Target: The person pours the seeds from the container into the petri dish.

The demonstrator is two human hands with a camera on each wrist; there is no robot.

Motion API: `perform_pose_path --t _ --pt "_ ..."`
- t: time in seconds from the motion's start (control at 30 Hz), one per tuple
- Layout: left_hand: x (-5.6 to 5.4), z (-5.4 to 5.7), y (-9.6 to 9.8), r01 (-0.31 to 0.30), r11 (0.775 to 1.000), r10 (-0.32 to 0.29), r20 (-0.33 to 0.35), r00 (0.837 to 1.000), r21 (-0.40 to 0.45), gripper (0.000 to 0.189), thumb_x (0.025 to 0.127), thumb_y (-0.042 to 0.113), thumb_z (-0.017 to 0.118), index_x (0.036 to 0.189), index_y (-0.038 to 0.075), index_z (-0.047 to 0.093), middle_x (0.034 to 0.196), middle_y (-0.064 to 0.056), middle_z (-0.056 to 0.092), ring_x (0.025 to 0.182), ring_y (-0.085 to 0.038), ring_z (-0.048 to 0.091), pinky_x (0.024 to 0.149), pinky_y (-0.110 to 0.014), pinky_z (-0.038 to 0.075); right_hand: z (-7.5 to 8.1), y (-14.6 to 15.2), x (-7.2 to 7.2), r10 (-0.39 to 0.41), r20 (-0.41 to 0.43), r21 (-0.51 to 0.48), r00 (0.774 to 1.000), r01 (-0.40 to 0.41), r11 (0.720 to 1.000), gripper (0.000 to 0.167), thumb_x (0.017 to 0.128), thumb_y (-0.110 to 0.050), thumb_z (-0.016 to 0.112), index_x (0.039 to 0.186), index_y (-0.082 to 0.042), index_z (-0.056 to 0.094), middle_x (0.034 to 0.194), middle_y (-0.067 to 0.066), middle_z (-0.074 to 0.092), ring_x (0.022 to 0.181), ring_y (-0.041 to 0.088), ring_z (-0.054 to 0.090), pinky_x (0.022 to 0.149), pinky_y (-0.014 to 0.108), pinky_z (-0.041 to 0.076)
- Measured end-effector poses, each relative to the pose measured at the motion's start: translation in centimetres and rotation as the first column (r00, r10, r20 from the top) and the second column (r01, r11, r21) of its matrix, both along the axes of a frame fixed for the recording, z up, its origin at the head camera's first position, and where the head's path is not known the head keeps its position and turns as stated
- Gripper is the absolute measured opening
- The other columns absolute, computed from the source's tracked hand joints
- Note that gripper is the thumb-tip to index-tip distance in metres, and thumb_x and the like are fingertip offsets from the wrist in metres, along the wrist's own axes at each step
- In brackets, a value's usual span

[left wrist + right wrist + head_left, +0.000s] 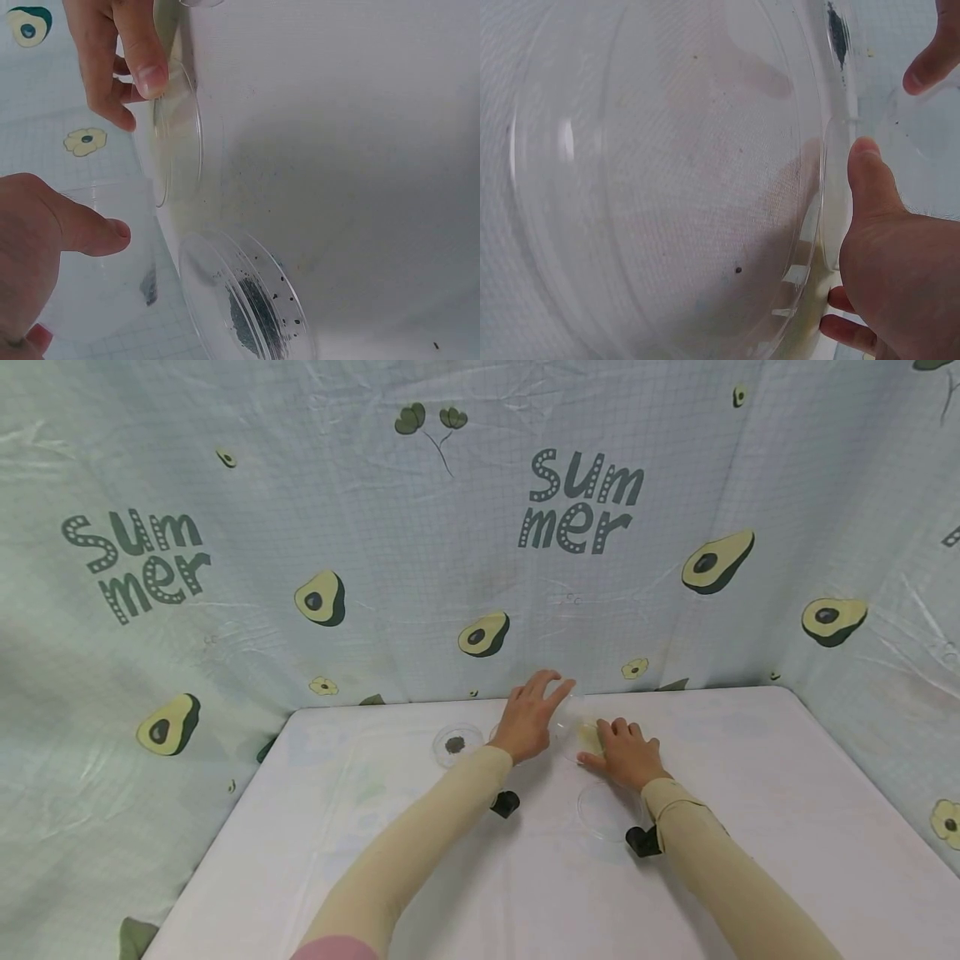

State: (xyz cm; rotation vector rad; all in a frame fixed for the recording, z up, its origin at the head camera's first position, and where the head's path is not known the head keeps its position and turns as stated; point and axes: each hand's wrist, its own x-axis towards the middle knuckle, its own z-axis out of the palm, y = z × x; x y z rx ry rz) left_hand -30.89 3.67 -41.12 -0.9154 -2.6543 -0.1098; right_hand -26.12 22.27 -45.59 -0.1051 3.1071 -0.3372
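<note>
My left hand (527,718) is raised over the far middle of the table, thumb and fingers pinching a clear round lid (97,281). My right hand (628,753) rests at a clear petri dish with a pale yellowish layer (590,739), thumb and fingers curled about its edge. In the left wrist view the right thumb lies on the rim of this dish. Below the left hand stands a clear dish with dark grains (259,319). A larger clear round dish (697,172) fills much of the right wrist view, close to the right wrist.
A clear dish holding a small dark heap (454,745) stands left of my left hand. The white tabletop (420,893) carries a few loose dark specks. Behind it hangs a printed cloth (405,543), close to the far edge. Both wrists wear small black cameras.
</note>
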Motion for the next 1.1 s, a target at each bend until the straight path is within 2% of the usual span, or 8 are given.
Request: perform_pose_path --t 0.37,0.9,1.1 --pt "-0.03 0.03 0.37 0.022 0.999 -0.023 -0.023 0.999 -0.034 0.079 0.083 0.011 0.074 0.149 0.030 0.034 0.151 0.000 0.034 0.144 -0.018 0.029 0.111 -0.037 0.038 0.43 -0.15 0.19 -0.001 -0.007 0.006 1.000 0.001 1.000 0.080 0.089 -0.057 0.057 0.143 -0.001 0.040 0.128 0.025 0.047 0.118 0.044 0.043 0.091 0.073 0.038" --pt "-0.25 -0.18 0.81 0.050 0.993 -0.060 -0.100 0.993 -0.104 0.081 0.081 0.015 0.077 0.148 0.030 0.033 0.149 0.000 0.035 0.143 -0.017 0.030 0.108 -0.036 0.040 0.11 -0.13 0.23 0.013 -0.038 0.015 0.999 -0.013 1.000 0.079 0.090 -0.057 0.057 0.142 0.000 0.041 0.126 0.025 0.049 0.118 0.045 0.045 0.088 0.073 0.040" --pt "-0.17 -0.08 1.00 0.049 0.990 -0.063 -0.104 0.993 -0.129 0.082 0.081 0.015 0.077 0.148 0.031 0.033 0.149 0.000 0.034 0.144 -0.017 0.028 0.109 -0.037 0.040 0.11 -0.13 0.19 0.016 -0.041 0.026 0.999 -0.015 1.000 0.079 0.090 -0.058 0.056 0.142 0.000 0.041 0.126 0.025 0.049 0.117 0.045 0.045 0.088 0.073 0.040"
